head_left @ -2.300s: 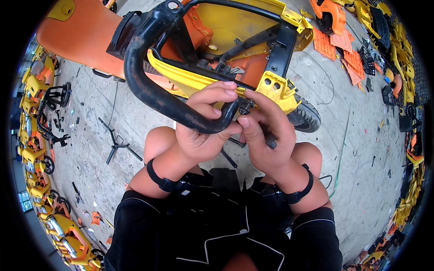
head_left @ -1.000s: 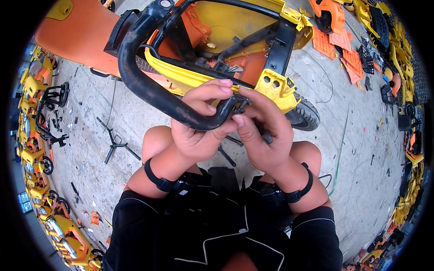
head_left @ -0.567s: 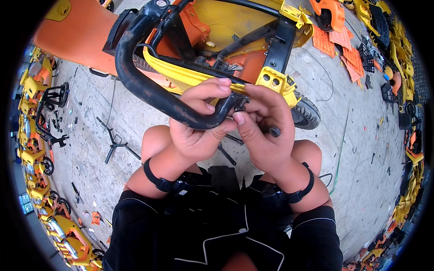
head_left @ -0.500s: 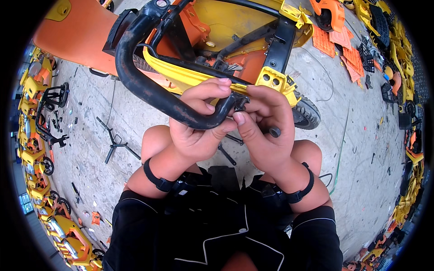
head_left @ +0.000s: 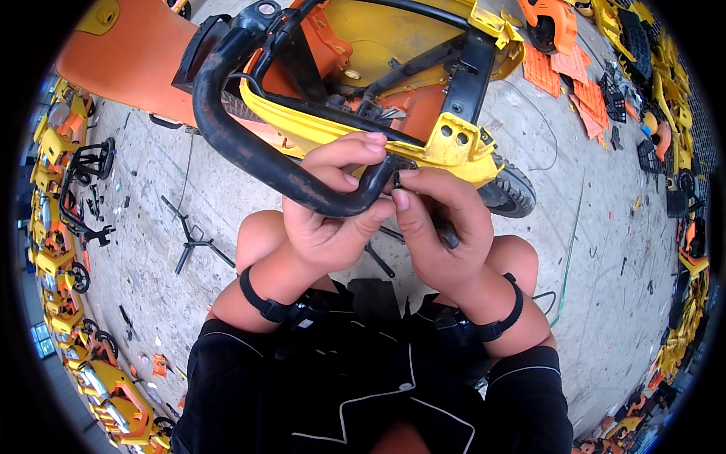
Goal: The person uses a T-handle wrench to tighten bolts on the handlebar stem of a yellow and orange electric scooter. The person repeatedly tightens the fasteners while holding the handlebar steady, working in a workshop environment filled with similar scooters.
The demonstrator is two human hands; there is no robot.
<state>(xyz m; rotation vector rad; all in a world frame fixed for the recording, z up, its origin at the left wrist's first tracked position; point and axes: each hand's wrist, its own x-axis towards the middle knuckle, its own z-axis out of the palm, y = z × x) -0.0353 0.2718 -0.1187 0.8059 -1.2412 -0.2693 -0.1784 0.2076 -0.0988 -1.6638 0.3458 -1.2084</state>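
A thick black bent tube (head_left: pixel 246 147) with worn, rusty patches curves down in front of me from the yellow and orange scooter body (head_left: pixel 302 117). My left hand (head_left: pixel 321 234) is closed around its lower end. At that end, my right hand (head_left: pixel 454 238) pinches a small black piece (head_left: pixel 397 180) between thumb and index finger; its exact shape is mostly covered. A dark rounded rod end (head_left: pixel 448 234) shows among the curled fingers of my right hand, and the rest of it is hidden.
A black wheel (head_left: pixel 510 188) is at the scooter's right. Black branched stands (head_left: pixel 193 240) lie on the concrete floor at left. Orange panels (head_left: pixel 541 72) are piled at the upper right. Yellow scooters (head_left: pixel 57 265) line the left edge, and yellow parts (head_left: pixel 681 333) the right.
My right index finger has come down from above the tube's end onto the small black piece. The dark rod end in that hand has tilted slightly. My left hand keeps its hold.
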